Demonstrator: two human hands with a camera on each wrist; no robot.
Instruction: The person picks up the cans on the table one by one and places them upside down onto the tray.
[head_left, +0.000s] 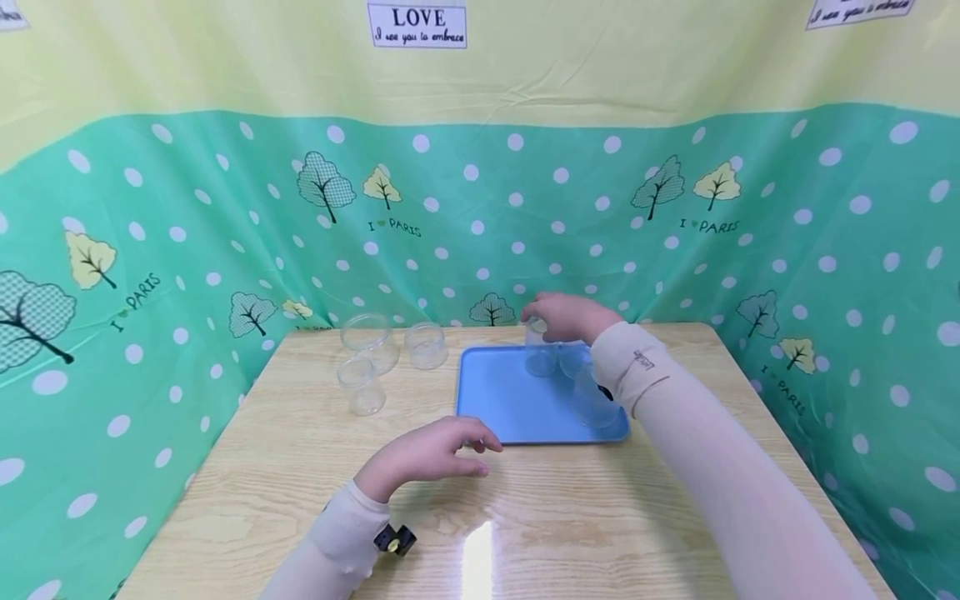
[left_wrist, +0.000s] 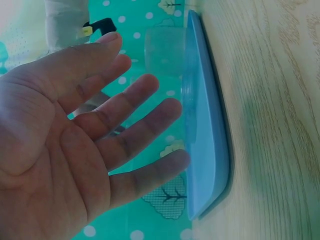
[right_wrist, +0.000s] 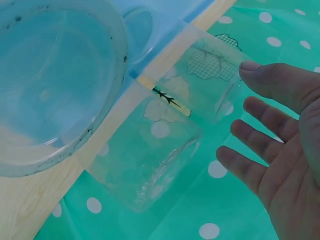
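My right hand (head_left: 568,317) is over a tall clear cup (head_left: 540,360) at the back of a blue tray (head_left: 495,408). In the right wrist view its fingers are spread and the thumb is close to the rim of a clear cup (right_wrist: 210,75); whether they touch I cannot tell. A second clear cup (right_wrist: 145,155) stands beside that one, and a large round clear container (right_wrist: 45,85) fills the upper left. Palm bare and fingers loosely extended, my left hand (left_wrist: 65,130) hovers by the tray's front left corner, holding nothing.
Left of the tray stand several clear containers: a wide-rimmed one (head_left: 375,346), a short one (head_left: 427,347) and a narrower one (head_left: 363,386). The wooden table (head_left: 300,467) ends at a green dotted curtain (head_left: 420,275) at the back and sides.
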